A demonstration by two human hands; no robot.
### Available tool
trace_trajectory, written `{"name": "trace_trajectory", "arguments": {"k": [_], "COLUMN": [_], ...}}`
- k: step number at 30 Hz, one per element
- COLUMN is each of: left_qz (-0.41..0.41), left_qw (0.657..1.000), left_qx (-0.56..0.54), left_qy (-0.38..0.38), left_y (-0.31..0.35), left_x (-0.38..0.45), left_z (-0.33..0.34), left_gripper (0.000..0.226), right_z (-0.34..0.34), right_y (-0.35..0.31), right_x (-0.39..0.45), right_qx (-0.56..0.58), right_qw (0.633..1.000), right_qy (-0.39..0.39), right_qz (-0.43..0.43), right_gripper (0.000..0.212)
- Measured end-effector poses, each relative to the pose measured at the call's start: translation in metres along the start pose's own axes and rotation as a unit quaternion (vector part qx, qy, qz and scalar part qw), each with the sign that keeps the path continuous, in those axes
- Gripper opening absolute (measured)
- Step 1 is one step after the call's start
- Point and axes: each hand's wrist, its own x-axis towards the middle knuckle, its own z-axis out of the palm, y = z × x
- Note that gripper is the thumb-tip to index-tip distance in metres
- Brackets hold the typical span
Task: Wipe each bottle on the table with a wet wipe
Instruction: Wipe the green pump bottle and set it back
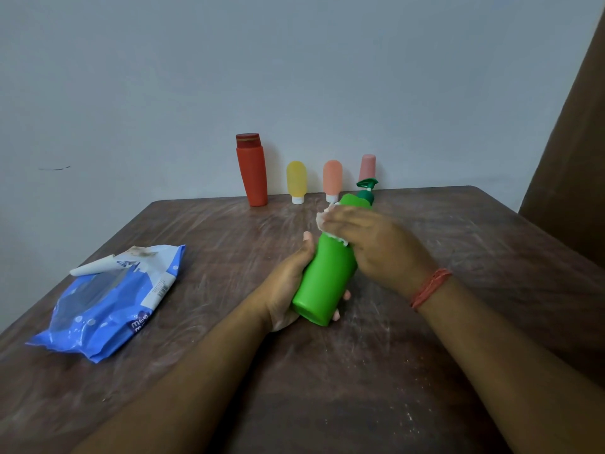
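Observation:
A green pump bottle (324, 276) is tilted above the table's middle, its pump head pointing away from me. My left hand (288, 286) grips its lower body from the left and underneath. My right hand (373, 244) presses a white wet wipe (322, 221) against the bottle's upper part. Against the far wall stand a tall red bottle (251, 170), a yellow tube (296, 181), an orange tube (332, 180) and a pink tube (367, 167), the last partly hidden by the pump.
A blue wet-wipe pack (108, 303) lies at the left of the brown table (458, 244), its flap open. A brown curtain or panel (576, 165) rises at the right. A red thread band circles my right wrist.

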Motion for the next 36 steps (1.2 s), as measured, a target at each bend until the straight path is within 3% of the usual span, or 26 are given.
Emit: {"name": "trace_trajectory", "arguments": {"k": [3, 5, 11, 16, 22, 27, 32, 36], "left_qz": [0.013, 0.013, 0.018, 0.006, -0.028, -0.022, -0.011, -0.001], "left_qw": [1.0, 1.0, 0.998, 0.987, 0.977, 0.98, 0.983, 0.977], "left_qx": [0.013, 0.008, -0.059, -0.155, -0.209, -0.19, -0.181, -0.212], "left_qy": [-0.007, -0.013, -0.011, 0.033, 0.035, 0.062, 0.039, 0.018], "left_y": [0.001, 0.001, -0.001, 0.004, 0.008, 0.008, 0.008, 0.007], "left_x": [0.002, 0.003, 0.009, 0.011, 0.007, 0.01, 0.01, 0.006], "left_z": [0.001, 0.001, -0.009, -0.018, -0.02, -0.025, -0.022, -0.022], "left_gripper": [0.069, 0.071, 0.093, 0.11, 0.119, 0.111, 0.116, 0.116], "right_z": [-0.002, -0.001, -0.004, -0.002, -0.015, -0.011, -0.009, -0.007], "right_y": [0.007, 0.005, -0.011, -0.037, -0.049, -0.056, -0.046, -0.047], "right_x": [0.008, 0.008, 0.003, 0.008, 0.006, 0.007, 0.007, 0.003], "right_qx": [-0.007, -0.027, 0.012, 0.088, 0.163, 0.168, 0.085, 0.125], "right_qw": [0.99, 0.986, 0.995, 0.984, 0.973, 0.964, 0.988, 0.976], "right_qy": [0.039, 0.021, -0.081, -0.156, -0.157, -0.17, -0.12, -0.111], "right_qz": [0.134, 0.165, 0.064, -0.005, -0.051, -0.118, -0.05, -0.138], "right_gripper": [0.057, 0.058, 0.053, 0.048, 0.039, 0.038, 0.043, 0.042]}}
